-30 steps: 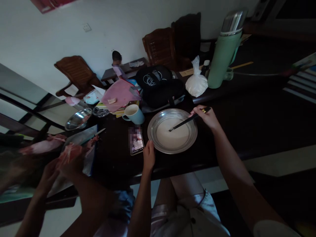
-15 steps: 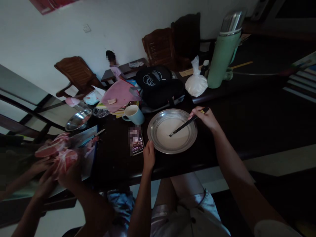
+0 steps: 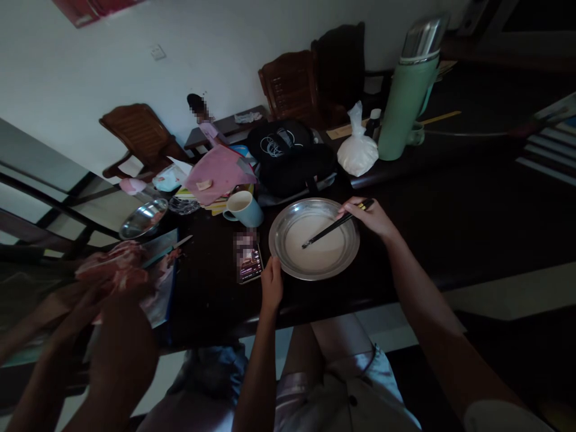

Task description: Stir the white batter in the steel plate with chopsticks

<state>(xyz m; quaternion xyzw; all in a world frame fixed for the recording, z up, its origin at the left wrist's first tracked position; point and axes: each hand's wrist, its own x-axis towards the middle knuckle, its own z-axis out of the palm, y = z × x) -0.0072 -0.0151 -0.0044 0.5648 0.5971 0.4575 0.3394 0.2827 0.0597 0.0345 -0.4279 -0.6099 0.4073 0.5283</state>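
Note:
A shallow metal basin (image 3: 353, 253) stands on the dark table, holding a pale, milky mixture (image 3: 317, 255). My left hand (image 3: 272, 283) is closed on the basin's near-left rim. Black chopsticks (image 3: 332, 226) slant down to the left in my right hand (image 3: 372, 218), which grips their upper end above the far-right rim. Their tips are in the mixture, left of its middle. A lit phone (image 3: 251, 261) lies just left of my left hand, and a light blue mug (image 3: 245, 210) stands behind it.
At left, other people's hands hold raw meat (image 3: 119, 264) at a cutting board (image 3: 168, 288) with a knife (image 3: 168, 250). A metal bowl (image 3: 130, 225) stands behind. A black bag (image 3: 292, 159), tied white-powder bag (image 3: 357, 153) and green thermos (image 3: 407, 108) line the back. A person (image 3: 209, 129) is beyond.
My right hand and the chopsticks have moved slightly left, shifting the tips the same way. My left hand stays on the rim. At left, the meat has been lowered onto the board.

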